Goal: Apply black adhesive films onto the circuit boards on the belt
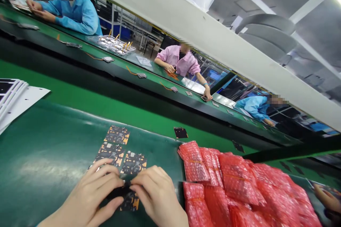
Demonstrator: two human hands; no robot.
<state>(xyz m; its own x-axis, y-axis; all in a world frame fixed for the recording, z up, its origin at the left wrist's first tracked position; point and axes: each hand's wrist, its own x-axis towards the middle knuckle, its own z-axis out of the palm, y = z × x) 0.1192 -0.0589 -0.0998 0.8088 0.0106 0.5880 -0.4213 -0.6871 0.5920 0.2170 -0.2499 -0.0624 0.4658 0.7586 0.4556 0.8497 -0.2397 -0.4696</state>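
Left hand (92, 191), right hand (158, 193), dark piece (116, 192) apparently pinched; boards (133, 163) illegible

1. Black piece (116, 192) at left hand (94, 189): solid black (too blurred for any pattern).
2. Board (130, 203) right below grip: black, orange-gold patches.
3. Three boards (133, 163) just ahead of grip: charcoal-black, irregular orange-gold blocks, small pale-grey spots.
4. Mat (66, 152) under grip: plain dark green, whitish glare left of it.
5. Bubble bags (237, 175) right of right hand (158, 193): translucent red, glossy, dimpled, white highlights.
6. Belt (149, 122) beyond mat: brighter green.
7. Sheets (29, 104) far left of grip: white, black marks.
8. Well ahead: pink shirt (177, 58); ahead-left, light-blue jacket (86, 12).
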